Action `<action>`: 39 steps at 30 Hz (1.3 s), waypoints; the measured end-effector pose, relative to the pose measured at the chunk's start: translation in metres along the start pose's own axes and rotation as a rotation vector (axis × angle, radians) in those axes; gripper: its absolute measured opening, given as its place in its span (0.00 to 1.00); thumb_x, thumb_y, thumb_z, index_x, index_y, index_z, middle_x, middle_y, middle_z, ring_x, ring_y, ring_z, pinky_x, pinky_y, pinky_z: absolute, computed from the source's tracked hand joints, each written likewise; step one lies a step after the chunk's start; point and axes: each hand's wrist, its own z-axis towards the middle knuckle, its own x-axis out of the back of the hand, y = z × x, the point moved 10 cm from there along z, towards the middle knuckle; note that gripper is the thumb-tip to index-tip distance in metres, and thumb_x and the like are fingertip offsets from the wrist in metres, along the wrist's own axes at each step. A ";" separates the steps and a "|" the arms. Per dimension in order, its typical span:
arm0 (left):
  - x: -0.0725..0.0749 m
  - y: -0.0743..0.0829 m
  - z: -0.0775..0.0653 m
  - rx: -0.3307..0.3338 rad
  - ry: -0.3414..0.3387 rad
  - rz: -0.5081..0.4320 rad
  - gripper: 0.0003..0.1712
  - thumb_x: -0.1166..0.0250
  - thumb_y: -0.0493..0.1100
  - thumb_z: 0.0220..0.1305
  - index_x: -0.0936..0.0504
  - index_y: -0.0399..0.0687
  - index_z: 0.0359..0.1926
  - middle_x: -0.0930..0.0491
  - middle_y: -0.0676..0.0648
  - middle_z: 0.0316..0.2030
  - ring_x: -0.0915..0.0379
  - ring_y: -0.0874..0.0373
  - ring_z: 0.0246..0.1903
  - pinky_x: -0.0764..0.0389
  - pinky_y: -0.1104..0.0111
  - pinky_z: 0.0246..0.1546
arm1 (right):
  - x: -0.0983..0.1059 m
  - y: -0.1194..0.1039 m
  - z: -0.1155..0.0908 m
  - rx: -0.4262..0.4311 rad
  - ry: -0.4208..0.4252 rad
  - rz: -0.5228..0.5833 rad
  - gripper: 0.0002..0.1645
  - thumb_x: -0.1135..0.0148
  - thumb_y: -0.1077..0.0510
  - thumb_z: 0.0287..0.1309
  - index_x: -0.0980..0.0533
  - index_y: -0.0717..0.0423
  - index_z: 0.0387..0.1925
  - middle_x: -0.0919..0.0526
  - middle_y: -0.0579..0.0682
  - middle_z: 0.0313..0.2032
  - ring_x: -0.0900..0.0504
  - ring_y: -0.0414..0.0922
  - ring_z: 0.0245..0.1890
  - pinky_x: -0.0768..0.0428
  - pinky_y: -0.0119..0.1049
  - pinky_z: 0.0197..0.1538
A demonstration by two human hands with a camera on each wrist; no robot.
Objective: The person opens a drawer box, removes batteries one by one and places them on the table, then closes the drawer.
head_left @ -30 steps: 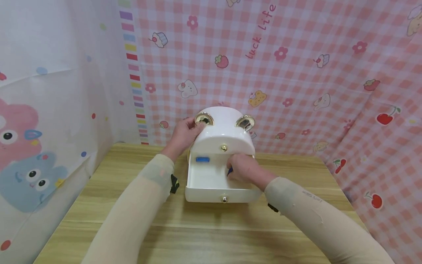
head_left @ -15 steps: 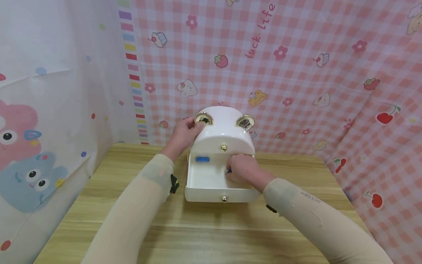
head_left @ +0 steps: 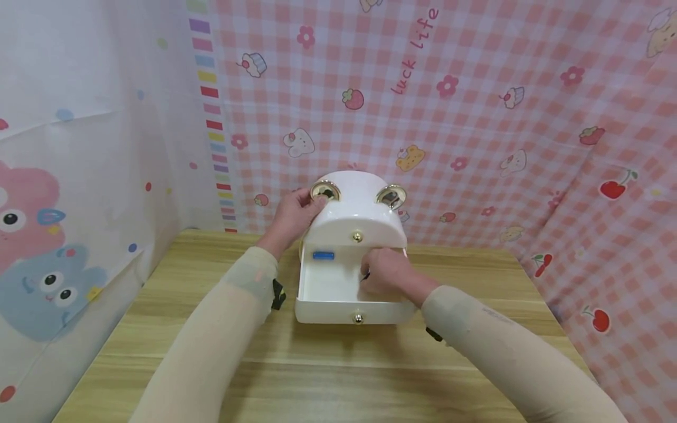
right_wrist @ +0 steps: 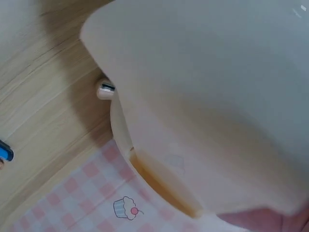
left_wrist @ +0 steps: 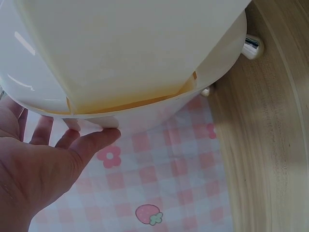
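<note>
A white drawer box [head_left: 355,202] shaped like a frog's head, with two gold-rimmed eyes, stands on the wooden table. Its lower drawer [head_left: 353,312] is pulled out. My left hand [head_left: 294,214] grips the box's left side by the eye, thumb in front; in the left wrist view the fingers press against the shell. My right hand [head_left: 388,271] is inside the drawer on the right, fingers curled around a small dark blue item [head_left: 366,275], mostly hidden. A blue battery-like cylinder [head_left: 324,255] lies at the drawer's back left. In the right wrist view the box covers most of that hand.
A pink checked cloth [head_left: 455,123] hangs behind the box and a white printed cloth [head_left: 106,147] on the left. The wooden table [head_left: 312,376] extends in front. A small blue and black thing [right_wrist: 6,151] shows at the right wrist view's left edge.
My right hand has shifted slightly left in the drawer, and less of the blue item shows between its fingers. The left hand keeps its place on the box.
</note>
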 end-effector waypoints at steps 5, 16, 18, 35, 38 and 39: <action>0.000 0.001 -0.001 -0.011 0.002 0.001 0.21 0.33 0.52 0.77 0.15 0.45 0.62 0.14 0.41 0.53 0.21 0.54 0.47 0.17 0.61 0.53 | 0.013 0.001 -0.008 0.064 -0.048 0.320 0.14 0.25 0.56 0.57 0.10 0.60 0.42 0.07 0.52 0.42 0.11 0.46 0.45 0.12 0.41 0.52; -0.001 0.003 0.000 0.000 -0.010 0.011 0.21 0.34 0.54 0.78 0.15 0.48 0.62 0.13 0.42 0.51 0.20 0.55 0.44 0.16 0.63 0.49 | 0.064 0.017 -0.056 0.065 -0.105 0.617 0.27 0.27 0.49 0.66 0.18 0.59 0.60 0.10 0.51 0.53 0.14 0.45 0.54 0.17 0.42 0.61; -0.001 0.003 0.000 0.005 -0.011 0.010 0.21 0.34 0.54 0.78 0.15 0.48 0.62 0.14 0.42 0.52 0.19 0.54 0.45 0.16 0.62 0.51 | 0.076 0.025 -0.065 0.066 -0.060 0.612 0.27 0.27 0.50 0.67 0.19 0.59 0.61 0.10 0.53 0.53 0.14 0.47 0.55 0.17 0.41 0.60; 0.001 0.003 -0.004 0.004 -0.010 0.021 0.22 0.34 0.54 0.78 0.16 0.47 0.63 0.15 0.42 0.54 0.23 0.52 0.52 0.18 0.58 0.58 | 0.105 0.114 -0.104 -0.088 0.174 0.443 0.33 0.27 0.50 0.67 0.25 0.54 0.69 0.18 0.60 0.67 0.21 0.61 0.68 0.21 0.62 0.69; 0.001 0.003 -0.003 0.009 -0.007 0.022 0.22 0.34 0.55 0.78 0.16 0.48 0.63 0.15 0.43 0.53 0.23 0.52 0.52 0.18 0.58 0.58 | 0.108 0.118 -0.105 -0.067 0.214 0.378 0.31 0.27 0.54 0.67 0.24 0.57 0.68 0.18 0.60 0.66 0.22 0.61 0.69 0.27 0.65 0.73; 0.001 0.002 -0.003 0.011 -0.007 0.023 0.23 0.34 0.55 0.77 0.16 0.48 0.63 0.15 0.43 0.53 0.22 0.52 0.52 0.18 0.58 0.58 | 0.108 0.119 -0.105 -0.069 0.222 0.358 0.31 0.27 0.54 0.67 0.24 0.57 0.67 0.17 0.60 0.66 0.22 0.61 0.69 0.28 0.65 0.73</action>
